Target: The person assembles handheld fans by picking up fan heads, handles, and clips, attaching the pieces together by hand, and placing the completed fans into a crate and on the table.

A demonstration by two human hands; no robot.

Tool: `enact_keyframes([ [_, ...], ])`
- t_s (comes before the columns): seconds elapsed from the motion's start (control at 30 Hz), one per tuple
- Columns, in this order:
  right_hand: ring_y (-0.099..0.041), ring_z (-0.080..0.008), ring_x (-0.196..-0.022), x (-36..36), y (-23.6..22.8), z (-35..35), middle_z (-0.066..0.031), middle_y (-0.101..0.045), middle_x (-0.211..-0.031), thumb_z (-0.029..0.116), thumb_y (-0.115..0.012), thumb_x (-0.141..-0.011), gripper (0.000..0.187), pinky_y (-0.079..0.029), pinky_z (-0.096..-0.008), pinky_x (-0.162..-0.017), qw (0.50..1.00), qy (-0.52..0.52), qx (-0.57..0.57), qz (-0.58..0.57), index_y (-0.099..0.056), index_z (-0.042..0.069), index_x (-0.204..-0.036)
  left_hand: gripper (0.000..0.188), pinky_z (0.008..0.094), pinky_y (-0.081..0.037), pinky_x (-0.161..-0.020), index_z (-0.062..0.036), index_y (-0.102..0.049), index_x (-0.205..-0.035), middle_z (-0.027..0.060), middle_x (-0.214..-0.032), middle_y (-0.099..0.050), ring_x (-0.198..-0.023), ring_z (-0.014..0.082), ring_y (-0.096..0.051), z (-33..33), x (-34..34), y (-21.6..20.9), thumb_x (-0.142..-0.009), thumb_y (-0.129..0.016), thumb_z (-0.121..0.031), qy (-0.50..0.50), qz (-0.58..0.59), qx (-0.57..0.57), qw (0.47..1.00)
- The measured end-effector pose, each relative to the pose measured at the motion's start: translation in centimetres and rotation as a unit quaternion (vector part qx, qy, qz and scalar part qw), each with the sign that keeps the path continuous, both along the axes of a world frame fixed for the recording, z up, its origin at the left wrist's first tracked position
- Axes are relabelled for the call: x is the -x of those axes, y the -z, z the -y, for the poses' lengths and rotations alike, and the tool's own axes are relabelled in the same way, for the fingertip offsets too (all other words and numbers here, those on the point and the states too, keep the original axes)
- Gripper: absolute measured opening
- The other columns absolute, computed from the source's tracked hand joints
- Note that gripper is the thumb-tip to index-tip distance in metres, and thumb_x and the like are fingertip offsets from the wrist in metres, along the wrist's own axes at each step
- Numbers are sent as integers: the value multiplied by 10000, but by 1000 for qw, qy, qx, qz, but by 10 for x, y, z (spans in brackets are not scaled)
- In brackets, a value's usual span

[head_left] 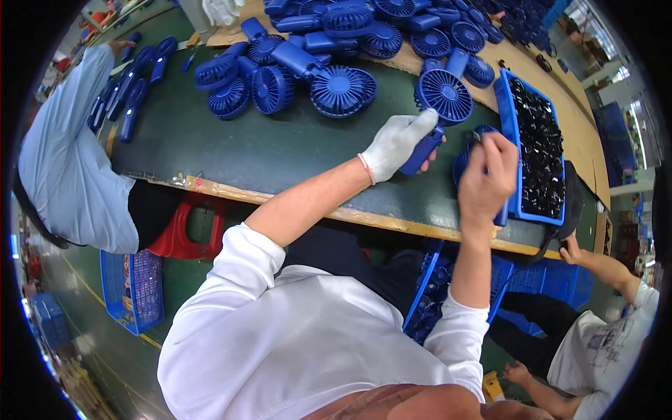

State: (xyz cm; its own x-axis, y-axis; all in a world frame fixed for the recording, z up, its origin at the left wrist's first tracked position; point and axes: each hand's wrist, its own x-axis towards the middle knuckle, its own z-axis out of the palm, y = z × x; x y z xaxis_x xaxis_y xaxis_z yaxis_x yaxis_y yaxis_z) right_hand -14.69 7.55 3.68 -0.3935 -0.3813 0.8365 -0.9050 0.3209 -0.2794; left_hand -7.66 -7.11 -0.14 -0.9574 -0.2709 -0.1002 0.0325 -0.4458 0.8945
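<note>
My left hand (400,148), in a white glove, is closed round the handle of a blue handheld fan (444,96). Its round slatted head points away from me, above the thumb. To its right, my bare right hand (490,171) is raised with curled fingers; a small dark piece shows by the fingertips, too little to name. Behind and below that hand, part of another blue fan (460,166) shows on the green table (259,150). The hand hides most of it.
Many blue fans (343,91) lie heaped across the table's far side. A blue tray (514,175) of small black parts stands to the right. People sit or stand on both sides, one by a red stool (183,231). Blue crates (133,290) are below the table's level.
</note>
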Motion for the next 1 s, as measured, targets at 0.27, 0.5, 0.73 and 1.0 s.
enact_keyframes([
  [0.27,-571,-237,-751,-14,39,45,-85,-619,-1034,-19,-667,-699,160,-426,-354,-621,974,-11,-7,-224,-635,-14,-855,472,253,-479,-767,-81,-606,-1093,-19,-962,-608,-819,65,-545,6,5,29,-1028,-338,-464,-114,-104,175,972],
  [0.5,-594,-311,-891,-22,58,30,-204,-586,-1171,-46,-679,-714,192,-495,-383,-749,996,-57,-8,-74,-615,-80,-893,521,282,-436,-495,8,-647,-678,13,-581,-582,-561,73,-542,6,3,15,-873,-619,-475,-70,-14,187,980],
  [0.73,-606,-255,-929,-24,71,13,-210,-607,-1036,119,-627,-906,233,-507,-326,-748,954,-82,89,273,-612,-100,-984,468,266,-459,-477,7,-636,-649,52,-532,-597,-480,122,-604,9,0,12,-840,-644,-420,-63,32,250,966],
  [1.0,-424,-97,-397,-19,59,28,7,-478,-533,569,-439,-954,532,-308,-236,-355,660,-166,242,691,-559,101,-733,676,267,-488,-523,-8,-623,-814,85,-674,-621,-536,153,-586,-5,-4,11,-1005,-236,-528,103,17,28,994],
])
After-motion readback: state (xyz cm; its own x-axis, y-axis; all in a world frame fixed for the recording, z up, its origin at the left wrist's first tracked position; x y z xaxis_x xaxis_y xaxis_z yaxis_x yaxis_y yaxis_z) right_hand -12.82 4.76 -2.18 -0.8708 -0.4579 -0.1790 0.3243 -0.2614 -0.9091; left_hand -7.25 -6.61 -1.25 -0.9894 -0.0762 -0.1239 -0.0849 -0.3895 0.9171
